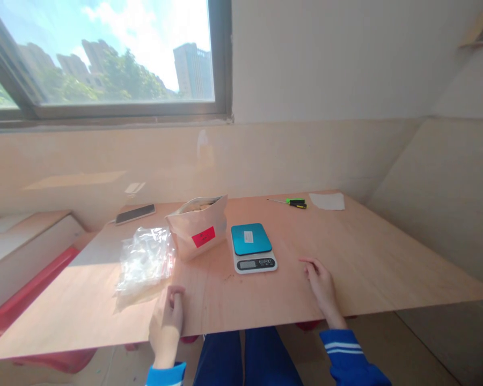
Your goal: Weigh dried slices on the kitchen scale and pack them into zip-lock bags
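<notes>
My left hand [167, 316] rests at the table's near edge with its fingers curled in and nothing seen in them. Just beyond it lies a heap of clear plastic bags [145, 260]. My right hand [321, 284] lies on the tabletop with its index finger stretched out to the left, holding nothing. A kitchen scale [253, 247] with a blue plate and white body stands between my hands, farther in, touching neither. Left of the scale, an open pale pouch [197, 228] with a red label stands upright; its brownish contents show only in part.
A phone [136, 214] lies at the table's back left. Two screwdrivers [292, 202] and a white sheet of paper [327, 201] lie toward the back right. Walls stand behind and to the right of the wooden table [370, 257]. A red chair [32, 287] is at the left.
</notes>
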Demonstrator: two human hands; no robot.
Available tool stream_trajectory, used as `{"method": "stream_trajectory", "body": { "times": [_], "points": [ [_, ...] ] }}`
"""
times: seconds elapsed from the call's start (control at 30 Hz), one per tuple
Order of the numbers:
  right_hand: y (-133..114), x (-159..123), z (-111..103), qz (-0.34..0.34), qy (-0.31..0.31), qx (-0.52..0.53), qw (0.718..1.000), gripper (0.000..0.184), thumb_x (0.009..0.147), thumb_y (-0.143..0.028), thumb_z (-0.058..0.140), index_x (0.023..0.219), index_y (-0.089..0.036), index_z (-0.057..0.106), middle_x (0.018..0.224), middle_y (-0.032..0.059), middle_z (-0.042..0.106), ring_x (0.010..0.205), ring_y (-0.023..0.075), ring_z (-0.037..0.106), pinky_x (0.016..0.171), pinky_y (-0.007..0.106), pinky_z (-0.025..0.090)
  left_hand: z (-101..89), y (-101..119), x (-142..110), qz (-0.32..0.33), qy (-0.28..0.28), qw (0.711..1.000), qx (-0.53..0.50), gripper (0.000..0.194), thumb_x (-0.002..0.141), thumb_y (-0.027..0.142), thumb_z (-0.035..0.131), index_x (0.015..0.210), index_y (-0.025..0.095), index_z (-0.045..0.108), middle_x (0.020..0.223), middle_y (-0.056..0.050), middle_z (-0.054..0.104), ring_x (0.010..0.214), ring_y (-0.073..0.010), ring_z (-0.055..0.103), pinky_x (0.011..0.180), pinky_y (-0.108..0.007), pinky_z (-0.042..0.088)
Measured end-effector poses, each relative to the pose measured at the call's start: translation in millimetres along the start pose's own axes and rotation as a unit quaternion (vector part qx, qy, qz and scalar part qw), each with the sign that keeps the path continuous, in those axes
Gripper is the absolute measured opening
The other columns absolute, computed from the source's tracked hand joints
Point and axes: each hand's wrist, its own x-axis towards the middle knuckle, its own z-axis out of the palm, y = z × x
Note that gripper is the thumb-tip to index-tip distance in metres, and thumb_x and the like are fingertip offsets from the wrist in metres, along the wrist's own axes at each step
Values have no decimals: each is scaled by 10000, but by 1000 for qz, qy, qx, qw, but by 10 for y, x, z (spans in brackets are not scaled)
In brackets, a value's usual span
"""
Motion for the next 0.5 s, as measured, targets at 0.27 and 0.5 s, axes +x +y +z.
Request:
{"method": "stream_trajectory", "body": {
  "times": [0.27, 0.5],
  "points": [
    [-66, -49, 78, -112, -64, -120, 984, 302, 798, -356, 408, 824, -187, 657, 895, 111, 705, 834, 256, 631, 783, 379, 473, 16, 16, -26, 18, -18, 1000, 14, 269, 899, 339, 341, 876, 258, 596, 717, -15, 557, 717, -236, 583, 620, -292, 370],
    [21, -3, 95, -147, -63, -138, 978, 297, 825, -340, 390, 828, -185, 644, 922, 124, 714, 871, 262, 648, 809, 400, 486, 19, 32, -30, 12, -27, 999, 19, 255, 913, 317, 332, 891, 255, 578, 747, -14, 552, 760, -226, 564, 650, -285, 346]
  ]
}}
